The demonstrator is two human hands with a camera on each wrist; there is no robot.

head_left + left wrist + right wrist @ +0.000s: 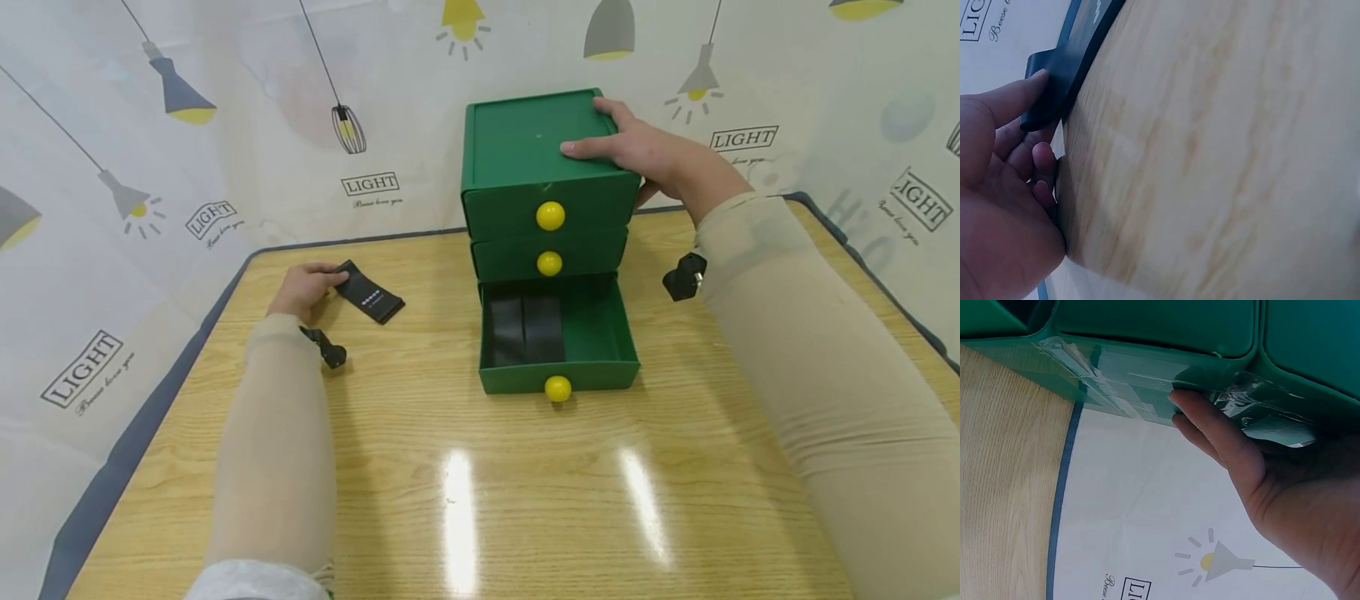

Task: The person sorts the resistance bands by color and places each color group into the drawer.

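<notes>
In the head view my left hand (302,290) pinches the near end of a flat black packet (371,293) with white print, lying on the table at the left. The left wrist view shows the thumb on top of the packet's bent end (1054,84). My right hand (652,154) rests on a green drawer cabinet (540,146), its thumb on the top and other fingers against the right side. In the right wrist view those fingers (1210,428) lie straight against the taped side. The bottom drawer (600,329) is pulled out and holds two flat black pieces (525,329) side by side.
Yellow knobs (551,216) sit on the drawer fronts; the upper two drawers are closed. A wooden table (420,433) stands before a white lamp-printed backdrop (270,100) with a dark blue edge. Small black devices are strapped at both wrists.
</notes>
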